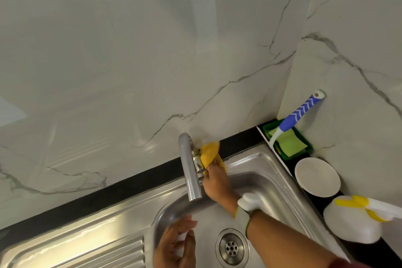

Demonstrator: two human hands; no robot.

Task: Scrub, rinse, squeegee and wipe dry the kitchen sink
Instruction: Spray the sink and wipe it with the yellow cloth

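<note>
Surroundings: white marble-look wall panels with grey veins (pixel 239 50) rise behind a black counter strip (pixel 134 183).
Sink: stainless steel sink (pixel 272 172) with a ribbed drainboard (pixel 108 252) to its left; round drain strainer (pixel 231 248) in the basin floor; lower edge of basin cut off by the frame.
Tap: chrome tap spout (pixel 189 169) mounted at the back rim of the sink, reaching over the basin.
Right hand: right hand (pixel 215 180) grips a yellow cloth (pixel 210 154), fingers curled round it, cloth pressed against the tap base; fingertips hidden by the cloth.
Wrist item: white device on a grey-green band (pixel 248 204) on the right forearm; type cannot be made out.
Left hand: left hand (pixel 176 243) over the basin left of the drain, fingers relaxed and apart, holding nothing; wrist cut off.
Right of sink: green tray (pixel 304 139) with a green sponge (pixel 289 141) and a blue-handled tool (pixel 298 113), its head hidden; two white bowls (pixel 317 177); yellow-and-white object (pixel 369 209), partly cut off, unidentified.
</note>
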